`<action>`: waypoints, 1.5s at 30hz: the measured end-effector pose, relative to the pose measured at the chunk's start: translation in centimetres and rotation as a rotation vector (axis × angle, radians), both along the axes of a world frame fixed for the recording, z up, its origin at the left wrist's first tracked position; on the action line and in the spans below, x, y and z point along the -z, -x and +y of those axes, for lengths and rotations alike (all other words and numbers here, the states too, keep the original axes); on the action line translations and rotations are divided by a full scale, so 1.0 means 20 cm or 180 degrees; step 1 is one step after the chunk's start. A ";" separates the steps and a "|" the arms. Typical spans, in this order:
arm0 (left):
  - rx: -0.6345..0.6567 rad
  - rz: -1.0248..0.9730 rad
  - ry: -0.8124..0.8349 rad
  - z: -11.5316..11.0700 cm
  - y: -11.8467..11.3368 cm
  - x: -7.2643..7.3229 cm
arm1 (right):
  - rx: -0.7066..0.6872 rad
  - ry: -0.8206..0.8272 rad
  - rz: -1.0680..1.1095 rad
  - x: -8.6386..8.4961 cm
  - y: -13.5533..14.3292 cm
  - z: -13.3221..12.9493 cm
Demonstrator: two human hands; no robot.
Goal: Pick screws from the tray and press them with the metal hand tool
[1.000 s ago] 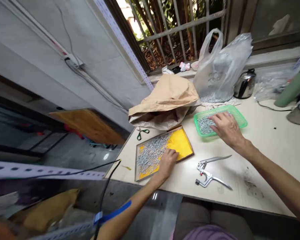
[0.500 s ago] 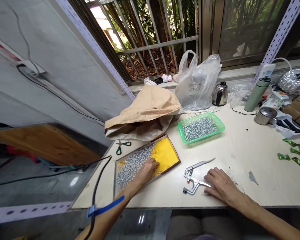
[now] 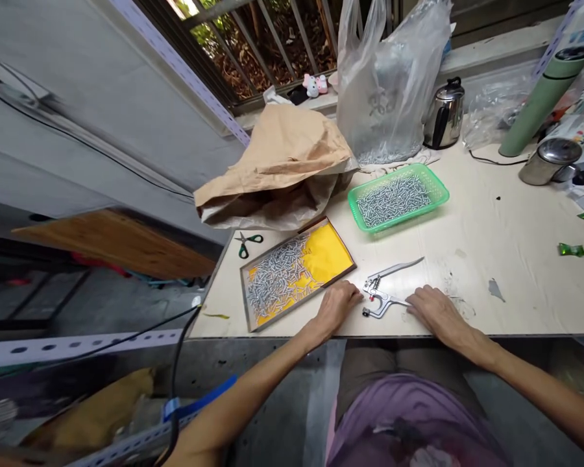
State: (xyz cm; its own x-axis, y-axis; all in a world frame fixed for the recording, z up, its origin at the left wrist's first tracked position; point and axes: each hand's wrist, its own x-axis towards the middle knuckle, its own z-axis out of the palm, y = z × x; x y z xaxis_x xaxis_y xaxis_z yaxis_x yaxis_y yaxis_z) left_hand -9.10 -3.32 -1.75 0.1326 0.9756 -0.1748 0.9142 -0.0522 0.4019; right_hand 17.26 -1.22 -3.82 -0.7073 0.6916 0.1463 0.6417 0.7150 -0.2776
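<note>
My left hand is at the table's front edge, between the tray and the pliers, its fingers pressed together near the tool's head; anything in them is too small to make out. The metal hand pliers lie on the table with their handles spread. My right hand rests at the end of the lower handle, fingers bent round its tip. A shallow tray with a yellow base holds many small metal pieces. Behind the pliers, a green basket holds more such pieces.
A brown paper bag and a plastic bag stand at the back. Green-handled scissors lie left of the tray. A steel kettle, a green bottle and a steel cup are at the right. A black cable hangs front left.
My left hand has left the tray and moved right, beside the pliers' head. My right hand stays by the handle. The view has tilted down.
</note>
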 end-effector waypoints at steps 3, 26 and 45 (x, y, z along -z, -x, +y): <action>0.0118 0.0257 -0.0064 -0.01 -0.01 0.07 | 0.0058 0.0005 -0.0026 0.01 0.00 -0.02; -0.1082 -0.1246 0.1153 0.00 -0.06 -0.01 | 0.0157 0.0058 -0.0058 -0.03 0.02 -0.04; -0.1457 -0.1411 0.1820 0.05 -0.10 0.00 | 0.0127 0.0122 -0.0078 -0.02 0.02 -0.04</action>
State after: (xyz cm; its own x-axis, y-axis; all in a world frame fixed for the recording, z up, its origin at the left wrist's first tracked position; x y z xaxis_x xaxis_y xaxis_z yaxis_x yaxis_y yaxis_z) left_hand -7.09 -2.35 -1.67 -0.0808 0.7274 -0.6814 0.5480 0.6034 0.5793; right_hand 16.82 -2.12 -3.50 -0.6821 0.7241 0.1020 0.6764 0.6778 -0.2881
